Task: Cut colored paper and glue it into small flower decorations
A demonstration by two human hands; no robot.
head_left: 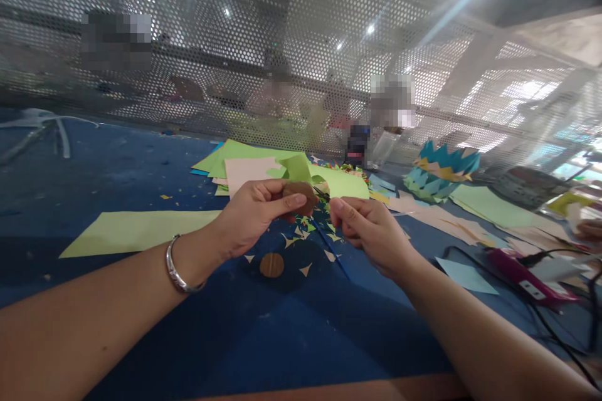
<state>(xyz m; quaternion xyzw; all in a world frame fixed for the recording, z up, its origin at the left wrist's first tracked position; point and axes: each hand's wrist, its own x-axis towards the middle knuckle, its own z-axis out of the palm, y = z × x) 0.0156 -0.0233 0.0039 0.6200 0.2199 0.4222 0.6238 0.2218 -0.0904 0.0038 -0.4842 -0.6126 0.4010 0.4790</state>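
My left hand (256, 213) pinches a round brown cardboard disc (301, 195) between thumb and fingers, above the blue table. My right hand (367, 225) is closed at the disc's right side. From its fingers the dark blades of what look like small scissors (322, 193) point toward the disc's edge; the handles are hidden in the hand. Below the left hand, a second brown disc (271, 265) lies flat. Small paper scraps (305, 270) and a thin blue stick (332, 250) lie under and between my hands.
Green sheets (226, 156) and a pink sheet (244, 172) are stacked behind my hands. A pale green strip (136, 232) lies left. To the right are a zigzag paper crown (439, 169), paper pieces and a purple power strip (531, 282) with black cables. Behind stands a perforated metal screen (211, 31).
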